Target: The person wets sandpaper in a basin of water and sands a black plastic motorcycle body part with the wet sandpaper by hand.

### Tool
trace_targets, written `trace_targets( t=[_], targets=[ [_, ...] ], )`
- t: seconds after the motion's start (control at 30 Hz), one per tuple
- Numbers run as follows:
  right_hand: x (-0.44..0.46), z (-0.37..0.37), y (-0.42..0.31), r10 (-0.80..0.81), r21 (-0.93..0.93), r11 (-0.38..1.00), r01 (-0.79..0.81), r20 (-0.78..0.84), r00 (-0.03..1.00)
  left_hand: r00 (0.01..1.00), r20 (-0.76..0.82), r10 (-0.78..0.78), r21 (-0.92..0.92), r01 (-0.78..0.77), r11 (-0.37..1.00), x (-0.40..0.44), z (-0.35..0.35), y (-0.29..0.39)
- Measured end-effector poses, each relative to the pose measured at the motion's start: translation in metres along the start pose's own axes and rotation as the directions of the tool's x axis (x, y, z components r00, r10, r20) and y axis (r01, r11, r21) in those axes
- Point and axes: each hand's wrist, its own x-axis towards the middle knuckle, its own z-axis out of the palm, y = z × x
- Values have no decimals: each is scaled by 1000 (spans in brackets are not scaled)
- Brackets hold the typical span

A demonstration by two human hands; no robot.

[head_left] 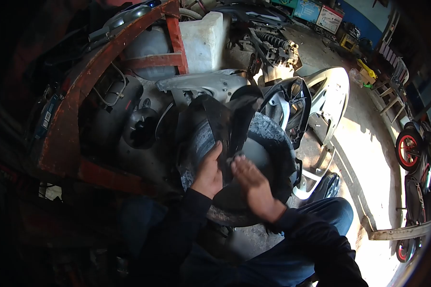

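Note:
A dark, glossy plastic panel (217,117), likely a motorcycle body part, stands tilted over a round basin (288,177). My left hand (209,173) grips its near end, thumb lying along the face and the other fingers hidden behind. Against the panel's right side is my right hand (255,187), slightly blurred, its fingers pressed together. Something small and dark shows at those fingertips, too unclear to name. Greyish liquid (257,155) lies in the basin, whose inner wall is streaked with pale residue.
A rusty red metal frame (64,129) rises on the left. Grey and white motorcycle fairings (333,91) lie beyond and right of the basin. A shock absorber (275,40) sits further back. At the far right stands a motorcycle with a red-rimmed wheel (408,147).

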Motion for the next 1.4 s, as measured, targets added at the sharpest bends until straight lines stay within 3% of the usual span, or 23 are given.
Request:
trace_targets(
  t=[0.07,0.13,0.23,0.27,0.33,0.47,0.57,0.63,0.73,0.77,0.83,0.87,0.9,0.97,1.0,1.03,1.07,1.13,1.17,1.23,1.27,1.37,1.4],
  targets=[
    [-27,12,-18,-91,51,995,90,16,996,997,-44,65,79,-61,995,-2,5,0],
    [-10,5,-8,-35,46,998,34,1,999,990,-73,118,197,-102,975,1,0,1],
    [2,4,4,85,-4,996,-85,-42,996,968,-192,163,43,-157,987,5,17,-6],
    [-9,5,-10,-7,3,1000,7,-26,1000,989,-132,66,88,-55,995,1,12,2],
    [-17,10,-25,-141,23,990,142,-19,990,988,-131,78,111,-64,992,1,8,7],
    [21,5,15,50,-26,998,-52,-60,997,995,-89,52,109,-42,993,-3,2,3],
    [-9,9,-24,-99,30,995,100,-26,995,993,-69,92,118,-84,990,-1,1,6],
    [-4,12,-5,-124,63,990,124,1,992,986,-108,124,148,-108,983,-5,2,3],
    [19,4,13,84,-43,996,-83,1,997,988,-104,114,106,-103,989,-5,3,-2],
    [7,9,1,-51,-86,995,48,-25,998,994,-54,92,113,-86,990,-4,-1,4],
    [-12,18,-20,-148,-14,989,148,19,989,994,-93,51,132,-39,991,-8,-2,10],
    [-9,18,-5,-149,59,987,147,41,988,986,-119,121,179,-98,979,-10,-3,5],
    [8,11,2,-65,-7,998,65,17,998,973,-142,184,228,-149,962,-13,0,0],
    [26,10,27,74,-21,997,-74,3,997,978,-132,160,171,-136,976,-10,-2,-7],
    [18,12,16,78,-61,995,-77,5,997,970,-150,190,231,-153,961,-10,-1,-7],
    [5,14,-1,-44,-53,998,46,32,999,961,-166,223,294,-168,941,-10,-1,-6],
    [-11,20,-11,-93,-20,995,94,39,995,979,-187,87,265,-35,964,-15,-9,0],
    [-7,20,-2,-186,49,982,184,59,981,971,-164,173,286,-121,950,-17,-8,-1],
    [8,14,6,-76,-13,997,76,48,996,957,-140,253,305,-201,931,-20,-7,-4],
    [25,13,30,43,-18,999,-43,28,999,961,-100,257,247,-226,942,-26,4,-8],
    [16,12,15,49,-34,998,-49,20,999,952,-102,289,339,-239,910,-26,5,-9],
    [-9,7,-21,-225,27,974,224,6,974,915,-136,380,504,-266,822,-35,12,-6],
    [-4,2,-14,-245,86,966,243,8,969,900,-45,434,564,-336,754,-36,10,-4]
  ],
)
